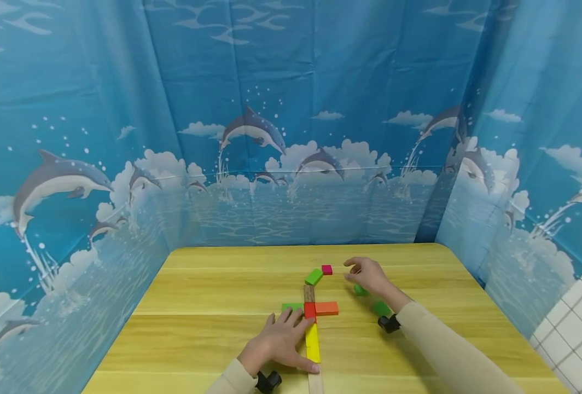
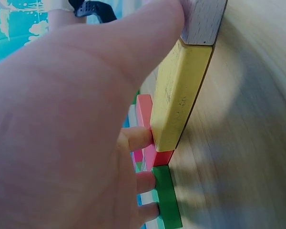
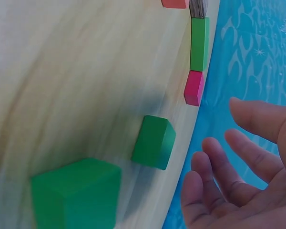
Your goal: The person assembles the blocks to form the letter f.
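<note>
My left hand (image 1: 282,342) lies over a line of wooden blocks with its fingers spread. Its thumb rests on a pale block (image 1: 315,384), and its fingertips touch the red block (image 1: 310,310) and a green block (image 2: 168,200). Between thumb and fingers runs a yellow block (image 1: 313,346). Above the table's right half, my right hand (image 1: 368,276) hovers with loosely bent fingers and holds nothing. Beneath it and near its wrist are two loose green blocks (image 3: 152,143). A pink cube (image 1: 327,270) sits left of its fingertips, at the end of a light green block (image 1: 314,277).
An orange block (image 1: 327,308) extends right from the red one. A brown wood-grain block (image 1: 309,294) joins the red and light green blocks. The wooden table (image 1: 212,306) is bordered by a blue dolphin curtain (image 1: 281,208) at the back and sides.
</note>
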The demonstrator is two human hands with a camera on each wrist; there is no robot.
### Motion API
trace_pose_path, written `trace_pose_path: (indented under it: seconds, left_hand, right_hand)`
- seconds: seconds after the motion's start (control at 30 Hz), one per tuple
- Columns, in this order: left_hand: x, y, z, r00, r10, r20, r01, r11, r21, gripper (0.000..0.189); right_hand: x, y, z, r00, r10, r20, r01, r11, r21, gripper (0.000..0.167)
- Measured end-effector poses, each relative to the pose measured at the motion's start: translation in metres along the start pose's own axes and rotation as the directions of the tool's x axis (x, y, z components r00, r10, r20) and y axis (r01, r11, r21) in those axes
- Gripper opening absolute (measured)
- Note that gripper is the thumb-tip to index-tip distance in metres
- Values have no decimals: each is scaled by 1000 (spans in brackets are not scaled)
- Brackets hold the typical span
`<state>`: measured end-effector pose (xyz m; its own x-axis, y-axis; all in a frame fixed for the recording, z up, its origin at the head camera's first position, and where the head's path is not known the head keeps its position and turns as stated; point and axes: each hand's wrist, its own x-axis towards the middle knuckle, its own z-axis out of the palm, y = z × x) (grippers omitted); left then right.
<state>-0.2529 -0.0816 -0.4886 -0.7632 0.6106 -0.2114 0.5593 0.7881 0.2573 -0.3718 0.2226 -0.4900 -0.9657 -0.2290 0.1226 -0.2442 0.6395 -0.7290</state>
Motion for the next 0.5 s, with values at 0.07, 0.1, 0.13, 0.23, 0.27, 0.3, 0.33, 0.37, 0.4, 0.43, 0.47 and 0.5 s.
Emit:
trace_pose_path:
  seconds: [0.07, 0.1, 0.13, 0.23, 0.27, 0.3, 0.33, 0.37, 0.4, 0.43, 0.47, 0.5]
  left_hand:
    - [-1, -1, 0, 1000, -4, 3, 4, 1000, -6, 102]
    - [-1, -2, 0, 1000, -2, 4, 2, 1000, -6, 101]
    - [-1, -2, 0, 1000, -1, 5, 1, 1000, -6, 101]
    - [-1, -1, -1, 1000, 4, 5, -4, 1000, -7, 101]
    - [-1, 0, -2, 1000, 5, 2, -5, 1000, -7, 101]
    - [-1, 0, -2, 1000, 6, -2, -6, 1000, -8, 102]
    - [-1, 0, -2, 1000, 6, -7, -6, 1000, -11, 102]
    - [-1, 0, -2, 1000, 8, -8, -8, 1000, -15, 102]
    - [-1, 0, -2, 1000, 8, -9, -9, 1000, -19, 102]
    - [-1, 0, -1, 1000, 8, -11, -9, 1000, -18, 102]
    - [-1, 0, -1, 1000, 8, -14, -8, 1000, -18, 102]
    - [-1, 0, -1, 1000, 8, -15, -8, 1000, -19, 102]
  right_hand:
    - [-2, 1, 1, 1000, 5, 1, -5, 1000, 1, 38]
    - [-3, 2, 1, 1000, 13, -1, -13, 1000, 3, 39]
    - [-5, 3, 0, 1000, 21, -6, -21, 1000, 4, 39]
    - [-11, 7, 0, 999, 36, -27, -36, 999, -4, 38]
    - [-12, 8, 0, 999, 37, -35, -37, 999, -9, 38]
    - [-14, 9, 0, 998, 37, -41, -38, 999, -14, 38]
    - [-15, 10, 0, 998, 35, -46, -36, 999, -21, 37]
    - [-17, 12, 0, 998, 38, -49, -39, 999, -25, 37]
    - [-18, 12, 0, 998, 39, -49, -41, 999, -26, 37]
    - [-19, 13, 1, 998, 40, -48, -41, 999, -27, 37]
    - [-20, 14, 1, 998, 41, -45, -42, 999, -30, 37]
    - [-21, 14, 2, 998, 44, -40, -45, 999, -29, 36]
